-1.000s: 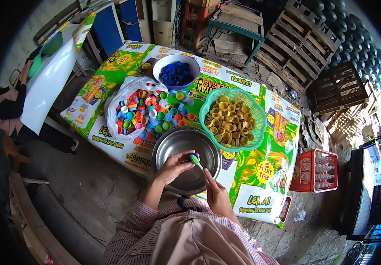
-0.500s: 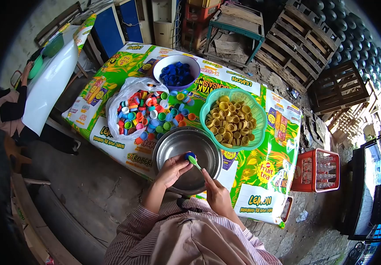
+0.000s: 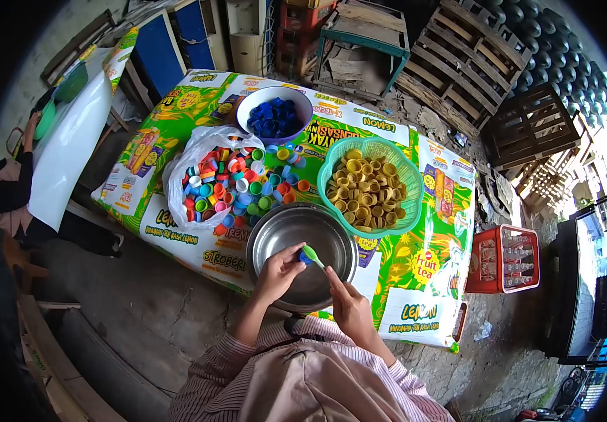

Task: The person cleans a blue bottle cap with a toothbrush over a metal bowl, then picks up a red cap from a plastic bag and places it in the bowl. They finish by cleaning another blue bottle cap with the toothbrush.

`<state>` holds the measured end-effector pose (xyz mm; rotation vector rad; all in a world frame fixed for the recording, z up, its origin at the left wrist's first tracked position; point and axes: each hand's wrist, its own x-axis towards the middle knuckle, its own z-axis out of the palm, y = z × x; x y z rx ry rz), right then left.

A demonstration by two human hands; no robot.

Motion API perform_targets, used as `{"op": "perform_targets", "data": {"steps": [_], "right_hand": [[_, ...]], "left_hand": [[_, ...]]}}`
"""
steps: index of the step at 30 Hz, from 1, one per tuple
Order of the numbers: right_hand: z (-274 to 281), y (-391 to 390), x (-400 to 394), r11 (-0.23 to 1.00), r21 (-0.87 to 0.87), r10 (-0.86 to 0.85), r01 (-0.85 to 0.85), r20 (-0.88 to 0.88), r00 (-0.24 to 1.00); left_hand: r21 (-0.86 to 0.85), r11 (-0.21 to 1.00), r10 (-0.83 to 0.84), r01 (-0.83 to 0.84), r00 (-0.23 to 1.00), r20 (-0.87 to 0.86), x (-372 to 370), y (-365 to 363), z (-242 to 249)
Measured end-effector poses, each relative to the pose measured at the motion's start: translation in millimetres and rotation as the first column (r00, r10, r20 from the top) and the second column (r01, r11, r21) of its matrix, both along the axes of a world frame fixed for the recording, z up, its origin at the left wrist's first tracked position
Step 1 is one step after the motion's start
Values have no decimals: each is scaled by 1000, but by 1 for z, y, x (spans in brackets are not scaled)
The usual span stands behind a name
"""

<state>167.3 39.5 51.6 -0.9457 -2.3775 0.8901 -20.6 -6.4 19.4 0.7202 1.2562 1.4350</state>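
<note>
My left hand (image 3: 279,274) holds a dark blue bottle cap (image 3: 305,259) between thumb and fingers over the steel basin (image 3: 343,243). In my right hand (image 3: 351,309) is a slim light-green tool (image 3: 312,255) with a broader far end, which lies against the cap; its exact kind is too small to make out. No caps show in the visible part of the basin. Beyond it, a plastic bag (image 3: 176,184) bulges with multicoloured bottle caps (image 3: 219,186), several spilling out to the right. A white bowl (image 3: 304,105) holds dark blue caps (image 3: 275,118).
A mint-green basket (image 3: 414,186) of yellow-brown caps (image 3: 363,190) stands right of the basin on the printed table cover (image 3: 416,281). A red crate (image 3: 490,264) of bottles sits right of the table. At far left is another person's hand (image 3: 30,126) by a green container.
Both my hands have shifted slightly right, and the cap sits a little lower. The green tool now lies across the cap's upper side. The whole view has shifted slightly.
</note>
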Motion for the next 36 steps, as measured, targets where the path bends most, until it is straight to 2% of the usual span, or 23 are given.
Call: {"op": "perform_targets", "data": {"steps": [1, 3, 5, 7, 9, 10, 11, 14, 15, 17, 19, 21, 23, 25, 27, 29, 31, 32, 33, 36], "right_hand": [[2, -4, -1, 999, 17, 45, -45, 18, 999], [-4, -6, -5, 1000, -12, 12, -12, 55, 998], [-7, -3, -9, 990, -78, -117, 115, -29, 993], [1, -8, -11, 985, -106, -141, 139, -9, 990], [2, -16, -14, 992, -124, -32, 28, -32, 999], [-3, -18, -17, 988, -148, -48, 31, -111, 993], [-3, -19, -19, 988, -150, -54, 37, -108, 993], [4, -14, -19, 884, -428, -185, 188, 49, 982], [3, -16, -18, 883, -430, -187, 190, 49, 981], [3, -18, -17, 887, -438, -215, 149, -106, 971], [-3, -16, -16, 903, -420, -170, 94, -147, 974], [-2, -11, -13, 867, -460, -224, 192, -17, 974], [-3, -11, -10, 877, -443, -235, 185, -61, 970], [12, -14, -11, 928, -359, -164, 99, -156, 974], [13, -12, -10, 931, -362, -109, 51, -143, 984], [3, -6, -7, 908, -397, -178, 136, -69, 982], [-1, -5, -7, 901, -409, -198, 141, -99, 975], [1, -6, -7, 915, -392, -146, 92, -111, 983], [2, -7, -6, 926, -375, -96, 45, -120, 988], [-10, -2, -2, 915, -395, -136, 80, -116, 984]], "left_hand": [[35, 999, -19, 25, 987, -159, -2, 0, 1], [65, 998, -12, 25, 981, -192, -1, -2, 2], [81, 997, 15, 8, 962, -273, -3, -3, 0], [74, 997, -11, 31, 967, -253, -8, -4, -2], [69, 996, -46, 62, 974, -220, -13, -4, -4], [106, 993, -48, 56, 996, -81, -14, -2, -13], [104, 993, -53, 61, 995, -79, -14, -1, -17], [-18, 999, -42, 49, 958, 282, -11, 2, -16], [-20, 998, -44, 52, 958, 282, -10, 1, -16], [-32, 998, -27, 48, 869, 494, -9, 3, -17], [-17, 999, -21, 34, 858, 514, -6, 5, -15], [-20, 999, -15, 30, 834, 551, -6, 5, -12], [3, 999, -28, 32, 815, 578, -5, 6, -9], [-33, 999, 40, -24, 777, 628, -3, 7, -4], [-50, 997, 74, -55, 755, 651, 2, 8, -3], [-61, 994, 106, -88, 737, 667, 3, 7, -13], [-92, 993, 113, -68, 714, 691, 3, 5, -27], [-97, 993, 118, -70, 719, 685, 3, 3, -34], [-95, 994, 109, -60, 716, 689, 6, 3, -28], [-58, 997, 82, -59, 736, 672, 12, 4, -11]]}}
